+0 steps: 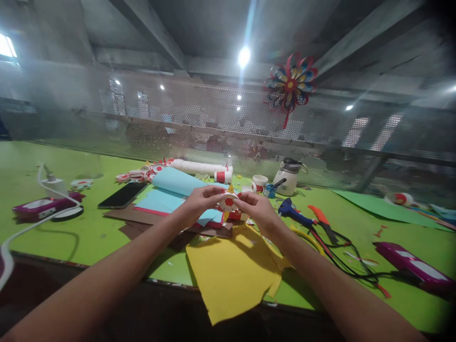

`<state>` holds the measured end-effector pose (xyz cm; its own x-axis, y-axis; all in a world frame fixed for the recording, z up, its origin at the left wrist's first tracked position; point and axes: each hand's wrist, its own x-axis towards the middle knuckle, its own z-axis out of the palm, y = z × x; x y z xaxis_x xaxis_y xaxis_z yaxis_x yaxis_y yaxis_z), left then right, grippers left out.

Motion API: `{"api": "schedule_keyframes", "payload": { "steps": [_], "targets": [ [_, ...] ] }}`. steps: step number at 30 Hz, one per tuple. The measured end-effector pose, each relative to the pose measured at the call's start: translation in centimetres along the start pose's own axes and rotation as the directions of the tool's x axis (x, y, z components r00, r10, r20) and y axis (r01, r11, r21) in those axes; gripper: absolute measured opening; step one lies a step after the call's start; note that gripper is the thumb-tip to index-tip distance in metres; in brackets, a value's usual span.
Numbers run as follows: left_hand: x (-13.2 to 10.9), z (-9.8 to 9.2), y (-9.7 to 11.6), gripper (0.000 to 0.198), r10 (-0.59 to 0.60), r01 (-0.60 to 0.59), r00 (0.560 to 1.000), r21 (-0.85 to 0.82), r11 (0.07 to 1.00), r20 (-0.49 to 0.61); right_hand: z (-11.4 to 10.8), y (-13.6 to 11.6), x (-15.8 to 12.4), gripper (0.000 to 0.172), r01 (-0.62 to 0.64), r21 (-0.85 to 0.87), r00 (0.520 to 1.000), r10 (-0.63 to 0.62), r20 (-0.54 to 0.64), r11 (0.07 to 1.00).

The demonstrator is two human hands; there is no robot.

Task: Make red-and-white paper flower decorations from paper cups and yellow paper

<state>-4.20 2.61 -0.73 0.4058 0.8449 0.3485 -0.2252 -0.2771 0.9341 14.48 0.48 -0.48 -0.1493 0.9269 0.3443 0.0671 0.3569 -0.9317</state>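
My left hand (200, 203) and my right hand (257, 207) meet above the green table (85, 237), both pinching a small round paper piece (228, 201), white with a red centre and yellow points. Under the hands lie a yellow paper sheet (231, 275) hanging over the table's front edge, and light blue sheets (167, 194) stacked on red and brown paper.
A black phone (123, 194) lies left of the papers, a magenta power strip (44, 206) with a white charger further left. Right of my hands lie a blue glue gun (294, 212), orange-handled cutter (322, 221), black cables and another magenta strip (413, 266). A paper pinwheel (290, 85) hangs on the mesh screen.
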Motion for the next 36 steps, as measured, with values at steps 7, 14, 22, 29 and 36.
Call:
{"api": "schedule_keyframes", "payload": {
  "steps": [7,14,22,29,36],
  "targets": [
    [0.3,-0.5,-0.4,0.026,-0.055,0.058,0.998,-0.060,0.996,0.042,0.3,0.0,-0.2,0.033,-0.045,0.031,0.998,0.043,0.041,0.999],
    [0.2,-0.6,-0.9,0.022,-0.164,0.168,0.986,-0.182,0.969,0.039,0.3,0.5,-0.1,0.032,0.032,-0.129,0.999,-0.030,0.018,0.991],
    [0.3,-0.5,-1.2,0.023,-0.211,0.214,0.977,-0.287,0.934,0.041,0.7,0.2,-0.4,0.030,0.000,-0.138,0.999,-0.006,-0.039,0.990],
    [0.2,-0.4,-1.1,0.028,-0.162,0.177,0.984,-0.262,0.949,0.076,0.4,0.1,-0.1,0.029,-0.015,-0.114,0.998,0.008,-0.064,0.993],
    [0.2,-0.4,-1.6,0.042,-0.185,0.192,0.981,-0.199,0.961,0.054,-0.2,1.8,0.8,0.037,-0.082,0.033,0.993,0.085,-0.086,0.996]
  ]
}}
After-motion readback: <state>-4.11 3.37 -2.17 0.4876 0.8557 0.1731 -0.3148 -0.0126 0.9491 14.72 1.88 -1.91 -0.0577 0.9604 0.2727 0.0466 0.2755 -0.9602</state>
